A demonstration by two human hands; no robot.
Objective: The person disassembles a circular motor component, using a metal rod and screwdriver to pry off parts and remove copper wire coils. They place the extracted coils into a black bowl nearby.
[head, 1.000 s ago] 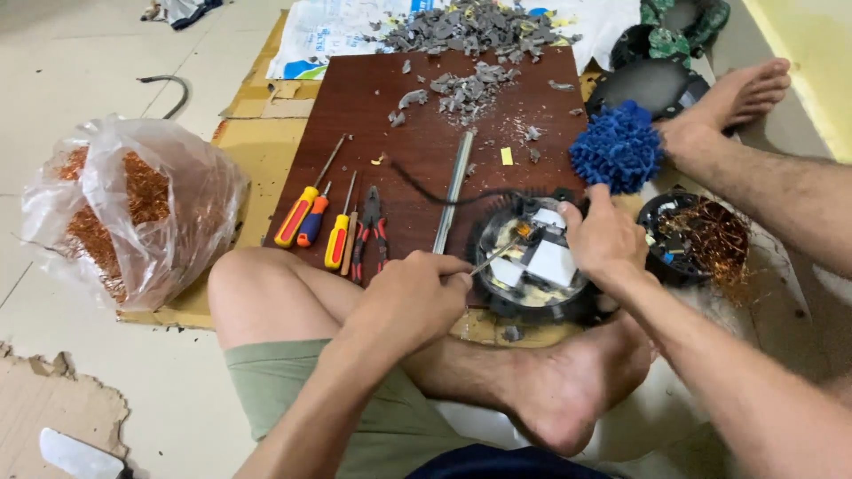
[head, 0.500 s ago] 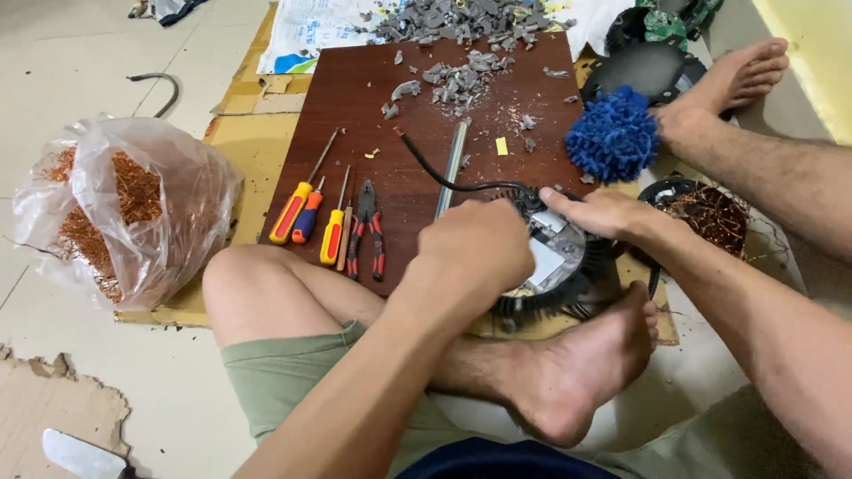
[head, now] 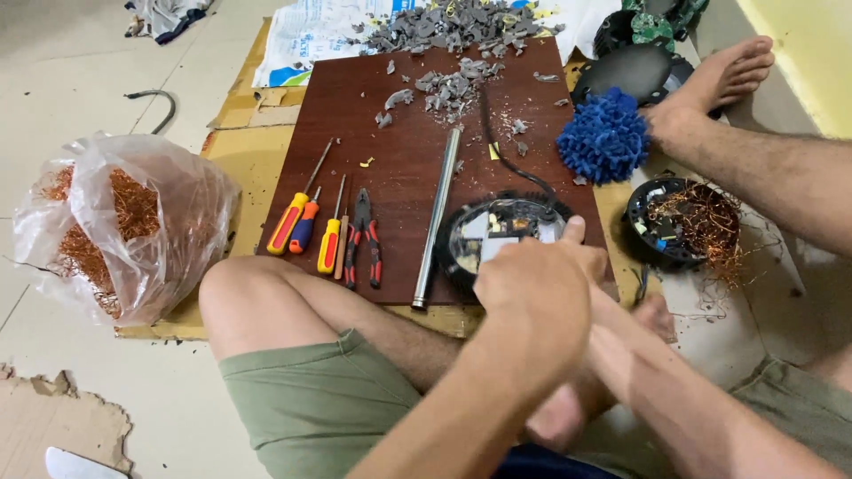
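Round black housing (head: 497, 235) w/ circuit board exposed, lying flat, open face up, at near edge of brown board (head: 399, 133) on the floor, prob. so insides stay reachable. No real long axis; black cord trails away toward grey debris (head: 453, 27). Left hand (head: 532, 297) fisted over housing, contents of grip hidden. Right hand mostly hidden behind left; grip can't tell. Steel rod (head: 437, 217), screwdrivers (head: 306, 217), pliers (head: 362, 235) laid parallel, handles near, within reach.

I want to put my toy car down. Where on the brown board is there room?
The wooden board is bare at its left, above the screwdrivers, and between the pliers and the metal rod. The top is crowded with grey scraps; both hands cover the round black device.
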